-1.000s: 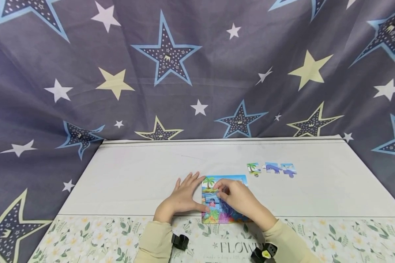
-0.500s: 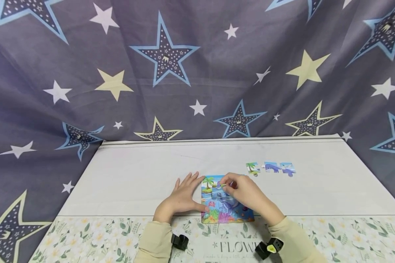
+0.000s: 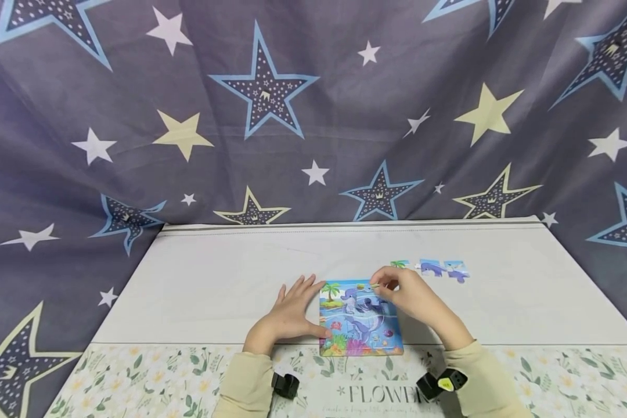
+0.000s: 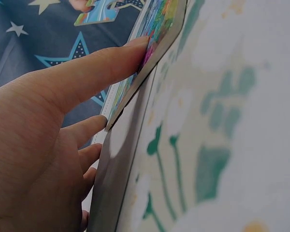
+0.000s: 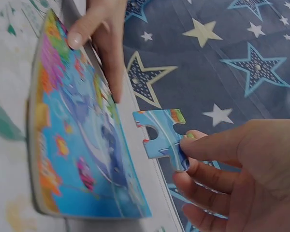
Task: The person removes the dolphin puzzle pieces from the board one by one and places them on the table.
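"FLOWE" (image 3: 381, 395) in slim grey capitals, printed on the white, leaf-and-blossom-patterned table cover (image 3: 188, 377), preceded by a small grey asterisk-like mark (image 3: 341, 391), cut short by the black, boxy wrist-worn device (image 3: 429, 385), with smaller lettering (image 3: 371, 409) beneath, too faint to read.

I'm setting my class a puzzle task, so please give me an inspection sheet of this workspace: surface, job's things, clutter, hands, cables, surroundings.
Surface: table, white at the back, floral print at the front.
Job's things: board with a sea picture, lying on the table; one piece held off the board; three loose pieces beyond it to the right, one partly hidden in the head view.
Clutter: nothing seen.
Hands: left hand has its fingers spread, thumb on the board; right hand pinches the held piece.
Cables: nothing seen.
Surroundings: star-patterned curtain behind the table; a black device on each wrist.
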The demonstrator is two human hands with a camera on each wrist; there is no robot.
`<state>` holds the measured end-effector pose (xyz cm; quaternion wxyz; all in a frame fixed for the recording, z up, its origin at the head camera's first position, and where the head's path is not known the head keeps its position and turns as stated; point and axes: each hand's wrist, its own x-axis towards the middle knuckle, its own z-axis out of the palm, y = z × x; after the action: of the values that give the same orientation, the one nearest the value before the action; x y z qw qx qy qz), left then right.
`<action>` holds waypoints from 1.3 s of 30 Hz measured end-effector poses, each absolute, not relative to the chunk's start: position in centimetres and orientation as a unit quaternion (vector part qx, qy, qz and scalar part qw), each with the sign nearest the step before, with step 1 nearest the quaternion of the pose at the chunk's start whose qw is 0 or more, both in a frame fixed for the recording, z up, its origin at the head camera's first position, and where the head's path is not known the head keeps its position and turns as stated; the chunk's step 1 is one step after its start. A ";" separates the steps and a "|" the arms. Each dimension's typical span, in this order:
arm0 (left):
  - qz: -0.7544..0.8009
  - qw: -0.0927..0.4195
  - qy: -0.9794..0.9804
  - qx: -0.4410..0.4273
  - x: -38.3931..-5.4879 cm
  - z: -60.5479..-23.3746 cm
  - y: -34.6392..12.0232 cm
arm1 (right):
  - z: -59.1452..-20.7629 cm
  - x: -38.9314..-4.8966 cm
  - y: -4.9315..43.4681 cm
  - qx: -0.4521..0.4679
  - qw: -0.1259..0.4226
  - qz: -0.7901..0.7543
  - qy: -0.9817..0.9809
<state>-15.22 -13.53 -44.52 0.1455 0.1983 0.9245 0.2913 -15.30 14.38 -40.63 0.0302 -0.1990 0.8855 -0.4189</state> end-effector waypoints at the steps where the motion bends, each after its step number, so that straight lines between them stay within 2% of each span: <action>1: 0.293 0.145 0.924 0.199 -15.2 -44.5 -13.5 | -40.6 -15.4 14.6 -0.200 0.029 -0.420 0.885; 23: 0.298 0.145 0.923 0.197 -15.1 -44.5 -13.6 | -40.4 -16.6 18.7 -0.151 0.014 -0.398 0.905; 39: 0.302 0.144 0.921 0.200 -15.1 -44.4 -13.6 | -40.9 -17.0 20.3 -0.134 0.025 -0.394 0.909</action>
<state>-15.09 -13.63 -44.44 0.1444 0.1997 0.9210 0.3017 -17.02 20.27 -40.90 0.0249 -0.1338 0.9088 -0.3944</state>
